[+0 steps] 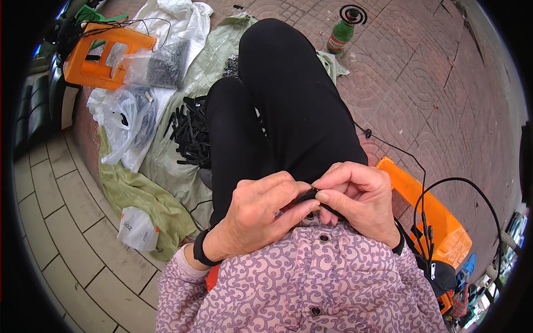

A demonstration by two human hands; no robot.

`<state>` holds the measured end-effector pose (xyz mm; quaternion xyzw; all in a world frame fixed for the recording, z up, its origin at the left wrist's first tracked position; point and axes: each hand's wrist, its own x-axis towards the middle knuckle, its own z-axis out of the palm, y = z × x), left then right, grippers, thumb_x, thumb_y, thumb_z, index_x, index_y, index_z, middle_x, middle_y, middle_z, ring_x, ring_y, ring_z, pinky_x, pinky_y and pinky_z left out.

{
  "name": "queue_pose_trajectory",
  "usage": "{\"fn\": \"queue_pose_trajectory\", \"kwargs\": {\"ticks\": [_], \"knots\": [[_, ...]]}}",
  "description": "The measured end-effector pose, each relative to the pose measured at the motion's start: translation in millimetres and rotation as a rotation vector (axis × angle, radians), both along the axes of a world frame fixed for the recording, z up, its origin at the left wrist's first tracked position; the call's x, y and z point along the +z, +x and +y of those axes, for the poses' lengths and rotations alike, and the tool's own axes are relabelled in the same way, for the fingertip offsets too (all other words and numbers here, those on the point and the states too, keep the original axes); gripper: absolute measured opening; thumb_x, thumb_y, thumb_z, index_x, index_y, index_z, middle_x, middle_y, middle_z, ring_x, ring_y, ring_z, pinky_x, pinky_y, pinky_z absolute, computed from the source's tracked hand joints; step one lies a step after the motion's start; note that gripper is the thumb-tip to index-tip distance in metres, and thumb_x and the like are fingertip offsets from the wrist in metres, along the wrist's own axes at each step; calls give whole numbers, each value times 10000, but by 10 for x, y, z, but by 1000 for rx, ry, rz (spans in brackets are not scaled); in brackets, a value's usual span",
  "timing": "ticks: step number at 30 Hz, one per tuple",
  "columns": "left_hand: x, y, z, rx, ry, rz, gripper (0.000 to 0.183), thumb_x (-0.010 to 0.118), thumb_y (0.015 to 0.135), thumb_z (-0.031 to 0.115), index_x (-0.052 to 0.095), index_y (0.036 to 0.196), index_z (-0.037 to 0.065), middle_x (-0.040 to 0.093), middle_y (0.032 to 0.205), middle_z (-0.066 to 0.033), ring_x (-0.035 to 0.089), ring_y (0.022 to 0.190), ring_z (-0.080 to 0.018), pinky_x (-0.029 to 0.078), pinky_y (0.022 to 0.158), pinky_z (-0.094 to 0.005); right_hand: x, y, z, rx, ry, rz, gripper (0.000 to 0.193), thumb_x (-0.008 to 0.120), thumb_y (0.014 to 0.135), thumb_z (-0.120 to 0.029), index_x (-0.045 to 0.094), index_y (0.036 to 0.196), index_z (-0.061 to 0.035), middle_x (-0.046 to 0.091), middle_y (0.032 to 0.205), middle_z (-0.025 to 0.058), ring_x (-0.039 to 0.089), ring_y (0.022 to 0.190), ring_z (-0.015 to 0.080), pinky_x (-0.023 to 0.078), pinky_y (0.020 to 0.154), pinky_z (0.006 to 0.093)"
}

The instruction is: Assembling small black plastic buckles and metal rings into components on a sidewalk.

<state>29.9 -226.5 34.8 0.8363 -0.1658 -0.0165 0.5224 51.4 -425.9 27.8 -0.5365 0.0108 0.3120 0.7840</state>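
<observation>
Over my lap, my left hand [261, 208] and my right hand [358, 191] meet at the fingertips. Between them is a small black strip-like piece [307, 196], pinched by the thumb and fingers of my left hand. My right thumb and forefinger close at the piece's right end, where a tiny detail is too small to make out. Its far end is partly hidden under my right fingers. A pile of similar-looking black strips [191, 130] lies on the sheeting to the left of my knees.
Pale green sheeting [166, 177] covers the ground at left, with a clear plastic bag [130, 119] and a bag of small dark parts [166, 65]. Orange plastic stools [102, 72] stand at far left and right. A green bottle [340, 38] bears a black coil. Cables [400, 150] trail at right.
</observation>
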Motion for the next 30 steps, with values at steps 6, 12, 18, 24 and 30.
{"fn": "queue_pose_trajectory", "kwargs": {"ticks": [6,12,18,24,30], "knots": [[1,-6,-24,5,164,-99,274,797,699,49,675,938,-6,637,717,-70,608,547,-164,452,456,-268,-9,-13,12,2,2,-35,150,580,899,96,621,1040,64,678,861,83,655,708,78,500,576,180],[-18,48,-60,34,190,-254,289,784,687,20,660,947,-3,637,728,-73,610,548,-164,461,453,-266,43,31,34,3,16,41,192,580,902,83,574,1094,68,667,907,107,669,802,125,524,666,213],[-53,52,-24,46,-35,-149,301,768,693,-20,665,975,-17,667,764,-107,646,599,-172,502,499,-258,4,106,-64,74,283,389,173,585,933,12,554,1100,47,663,898,123,669,784,162,535,695,255],[-52,28,39,13,-365,314,340,711,736,-74,671,1070,-26,680,942,-127,678,814,-190,554,661,-272,-71,66,-86,36,391,388,159,642,894,20,575,1038,34,661,867,116,651,730,142,528,670,245],[54,17,163,-78,-834,869,526,738,744,-63,543,1233,-55,534,1237,-145,540,1179,-229,519,951,-353,-37,34,-75,19,278,241,217,716,829,38,586,1002,26,655,841,94,648,728,112,523,651,222]]}}
